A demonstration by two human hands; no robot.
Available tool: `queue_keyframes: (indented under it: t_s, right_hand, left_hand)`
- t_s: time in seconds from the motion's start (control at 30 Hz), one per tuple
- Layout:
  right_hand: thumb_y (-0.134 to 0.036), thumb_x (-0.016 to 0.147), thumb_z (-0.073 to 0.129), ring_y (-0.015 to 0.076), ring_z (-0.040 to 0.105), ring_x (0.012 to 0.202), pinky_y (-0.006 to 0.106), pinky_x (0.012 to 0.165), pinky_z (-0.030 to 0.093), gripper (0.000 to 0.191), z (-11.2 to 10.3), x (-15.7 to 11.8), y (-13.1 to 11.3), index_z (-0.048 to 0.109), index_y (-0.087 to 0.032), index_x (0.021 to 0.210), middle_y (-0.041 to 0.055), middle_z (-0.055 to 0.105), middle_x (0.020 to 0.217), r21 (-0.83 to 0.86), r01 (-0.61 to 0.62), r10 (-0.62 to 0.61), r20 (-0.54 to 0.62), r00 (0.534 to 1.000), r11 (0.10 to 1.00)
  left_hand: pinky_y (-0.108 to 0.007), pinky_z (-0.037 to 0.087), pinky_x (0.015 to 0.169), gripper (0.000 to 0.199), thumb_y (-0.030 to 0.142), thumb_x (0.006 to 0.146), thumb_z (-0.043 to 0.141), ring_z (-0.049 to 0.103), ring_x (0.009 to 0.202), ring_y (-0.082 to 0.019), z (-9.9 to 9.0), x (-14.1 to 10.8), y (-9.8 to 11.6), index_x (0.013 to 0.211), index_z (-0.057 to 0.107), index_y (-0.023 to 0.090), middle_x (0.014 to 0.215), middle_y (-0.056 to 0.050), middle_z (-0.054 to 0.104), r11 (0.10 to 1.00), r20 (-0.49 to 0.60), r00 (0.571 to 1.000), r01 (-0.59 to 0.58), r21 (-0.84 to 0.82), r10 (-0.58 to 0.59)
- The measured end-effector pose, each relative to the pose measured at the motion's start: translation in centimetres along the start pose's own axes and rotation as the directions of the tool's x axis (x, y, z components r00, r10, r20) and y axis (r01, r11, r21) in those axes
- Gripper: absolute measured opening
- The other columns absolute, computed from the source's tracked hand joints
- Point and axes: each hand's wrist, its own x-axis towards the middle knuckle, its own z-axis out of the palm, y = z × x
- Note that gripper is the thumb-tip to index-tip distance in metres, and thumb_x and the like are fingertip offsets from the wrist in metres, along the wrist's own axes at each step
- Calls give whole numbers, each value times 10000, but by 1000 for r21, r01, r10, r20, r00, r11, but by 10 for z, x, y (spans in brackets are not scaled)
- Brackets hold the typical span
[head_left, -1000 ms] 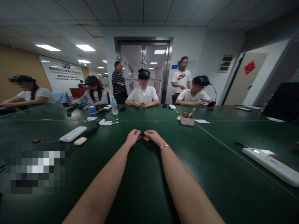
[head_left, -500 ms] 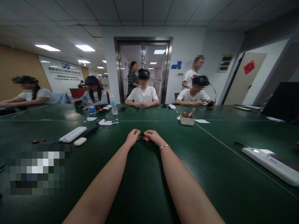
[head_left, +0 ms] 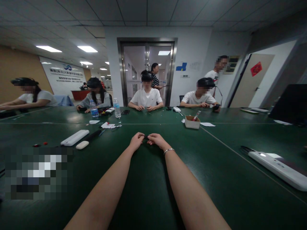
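Observation:
A small dark object (head_left: 145,137) is pinched between my two hands above the green table (head_left: 148,179). My left hand (head_left: 137,141) grips its left end with closed fingers. At its right end my right hand (head_left: 156,141) holds on, fingers closed too, with a bracelet at the wrist. The fingers cover most of the object, so I cannot tell what it is.
To the left lie a white power bank (head_left: 75,138), a white oval case (head_left: 82,145) and a dark stick-like item. A small box (head_left: 192,122) stands ahead, with bottles (head_left: 117,108) further left. A long white device (head_left: 278,169) lies right. Several people sit opposite.
My hands and the dark object have hardly moved. In the background, two standing people have walked to the right.

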Motion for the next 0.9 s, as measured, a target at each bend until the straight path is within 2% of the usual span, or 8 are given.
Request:
queue_keyframes:
  t_s: [0.2,0.33,0.5,0.63,0.8,0.9]
  right_hand:
    - [-152,818,557,69,573,463,157,497,483,66,0,0,0,598,-102,805,31,651,577,9,-8,8,-3,1000,1000]
    - [-154,817,562,68,573,461,153,493,482,65,0,0,-1,602,-108,797,28,650,572,8,-8,8,0,1000,1000]
    - [-158,819,560,70,576,461,153,483,481,68,0,-1,-1,603,-110,795,27,650,572,6,-5,5,1,1000,1000]
    - [-166,814,568,72,579,469,157,496,490,67,0,1,0,605,-110,804,28,653,576,1,-7,7,5,1000,1000]
    - [-161,822,553,72,581,471,157,499,490,73,0,1,1,602,-109,810,27,651,577,4,-6,6,6,1000,1000]
    - [-162,819,557,70,578,467,156,495,487,70,0,1,1,603,-109,810,27,650,575,6,-7,7,4,1000,1000]
  left_hand:
    - [-196,433,517,237,368,773,513,520,597,-98,0,1,-3,861,575,156,707,-21,570,1000,21,1000,-13,-6,13]
    - [-191,436,523,209,333,755,536,532,622,-98,0,1,-2,872,581,166,776,-31,591,1000,7,1000,14,-6,-14]
    - [-193,415,502,226,359,782,491,502,553,-93,0,0,1,857,576,164,647,-5,554,1000,20,1000,13,16,-13]
    - [-189,419,517,219,352,754,532,520,597,-96,-1,-1,3,866,584,171,727,-19,583,1000,7,1000,24,11,-24]
    - [-194,409,503,251,391,778,498,508,560,-97,-1,-2,3,847,574,161,655,-9,563,1000,27,1000,8,22,-8]
    - [-192,415,509,227,360,767,525,534,607,-106,-1,-3,3,862,574,160,704,-22,583,1000,21,1000,9,9,-9]
